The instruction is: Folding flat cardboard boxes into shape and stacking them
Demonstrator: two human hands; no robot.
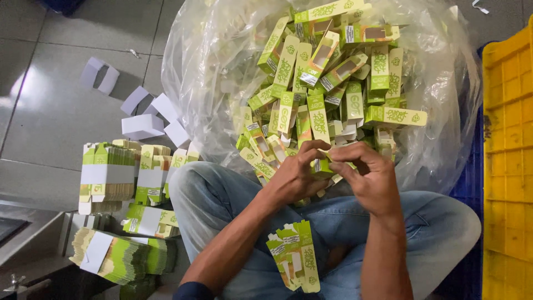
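Note:
My left hand (297, 172) and my right hand (369, 175) meet above my lap, both gripping one small green carton (322, 166) between the fingertips. The carton is mostly hidden by my fingers. Just beyond my hands, a large clear plastic bag (211, 66) holds a heap of folded green cartons (333, 83) with window cut-outs. A few flat green carton blanks (294, 261) lie on my lap, on my blue jeans (222, 200).
Banded stacks of flat green blanks (108, 172) sit on the floor at my left, with another stack (119, 255) nearer. Small white boxes (147, 119) lie scattered on the grey tiles. A yellow plastic crate (508, 166) stands at the right edge.

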